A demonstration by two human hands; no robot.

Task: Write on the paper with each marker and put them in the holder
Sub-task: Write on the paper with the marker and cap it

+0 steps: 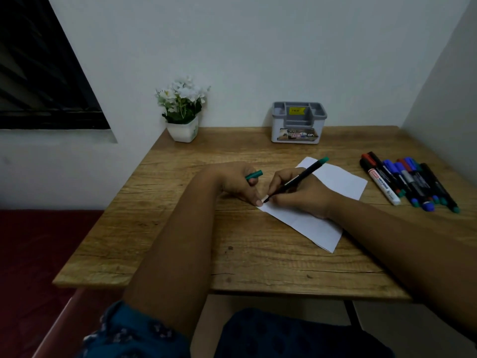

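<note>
Right hand (296, 195) grips the green marker (296, 180), tip down on the near-left corner of the paper (304, 220). Left hand (237, 182) curls round the green cap (254, 174); one fingertip presses the same corner, just beside the tip

Risks, near to far:
- Tip sits at the very edge of the sheet; a stroke leftward would likely run onto the table (180, 228) and mark the wood
- Only one fingertip pins the sheet; if it lifts, the paper may slide or turn under the stroke
- Cap is held loosely; a slip could let it drop or roll
- Spare markers (410, 182) lie loose, well right of the paper; a forearm sweep could scatter them
- Holder (296, 124) stands at the far edge, nothing visible inside it; a long reach past the flower pot (182, 131) side is unlikely to matter
</note>
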